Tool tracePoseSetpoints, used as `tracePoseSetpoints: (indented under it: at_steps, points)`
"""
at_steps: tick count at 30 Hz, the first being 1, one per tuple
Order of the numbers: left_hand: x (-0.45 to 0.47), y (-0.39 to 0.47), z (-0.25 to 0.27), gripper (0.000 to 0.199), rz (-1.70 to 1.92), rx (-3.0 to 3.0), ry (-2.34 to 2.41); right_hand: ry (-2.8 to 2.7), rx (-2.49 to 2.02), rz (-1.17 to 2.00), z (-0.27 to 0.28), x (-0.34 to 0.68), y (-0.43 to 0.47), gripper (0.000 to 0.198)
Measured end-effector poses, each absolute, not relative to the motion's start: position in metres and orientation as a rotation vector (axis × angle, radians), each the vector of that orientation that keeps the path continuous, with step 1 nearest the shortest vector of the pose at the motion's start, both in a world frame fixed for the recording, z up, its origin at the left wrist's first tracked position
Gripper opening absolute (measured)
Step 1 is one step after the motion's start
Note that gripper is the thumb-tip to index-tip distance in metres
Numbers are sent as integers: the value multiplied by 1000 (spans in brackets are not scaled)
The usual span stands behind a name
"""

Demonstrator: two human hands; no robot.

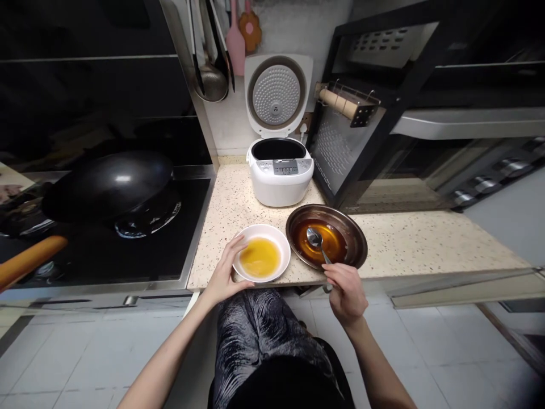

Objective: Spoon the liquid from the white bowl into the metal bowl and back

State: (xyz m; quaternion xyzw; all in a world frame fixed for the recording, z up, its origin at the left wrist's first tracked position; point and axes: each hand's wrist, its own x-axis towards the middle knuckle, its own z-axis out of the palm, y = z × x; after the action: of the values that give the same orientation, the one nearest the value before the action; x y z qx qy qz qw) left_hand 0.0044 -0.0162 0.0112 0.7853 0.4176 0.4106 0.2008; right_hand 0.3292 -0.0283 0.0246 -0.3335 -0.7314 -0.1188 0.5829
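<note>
My left hand (230, 271) grips the left rim of a white bowl (284, 245), thumb at the near side and fingers at the far side. Yellow liquid (260, 258) lies in the bowl. In my right hand (346, 289) is a metal spoon (315, 237), held by its handle. The spoon's head is over or in the amber-brown liquid (330, 238) of a metal basin (356, 227); whether it dips below the surface I cannot tell. Basin and bowl stand side by side near the counter's front edge.
Behind them a white rice cooker (281, 187) stands with its lid (277, 94) raised. On the left a black wok (114, 184) sits on the stove, its wooden handle (32, 261) pointing toward me. A dark rack (340, 147) borders the counter (417, 244) at right. Utensils (210, 79) hang behind.
</note>
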Motion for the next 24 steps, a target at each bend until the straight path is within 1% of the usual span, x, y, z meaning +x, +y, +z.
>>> tracePoseSetpoints:
  at_steps: [3,6,11,14,18,24]
  points:
    - [5,-16,11,89,1174,2194,1145,-1418,-776,-182,28,308,-33,16]
    - [6,-16,11,88,1190,2185,1141,-1316,-741,-78,27,286,-36,13]
    - [5,-15,9,91,1189,2192,1144,-1427,-709,176,12,260,-40,15]
    - [6,-15,9,92,1186,2194,1150,-1464,-717,260,0,252,-41,17]
    - [6,-16,10,91,1188,2184,1145,-1466,-758,327,-8,248,-40,18]
    - [5,-16,9,91,1253,2193,1133,-1443,-779,344,-11,244,-39,17]
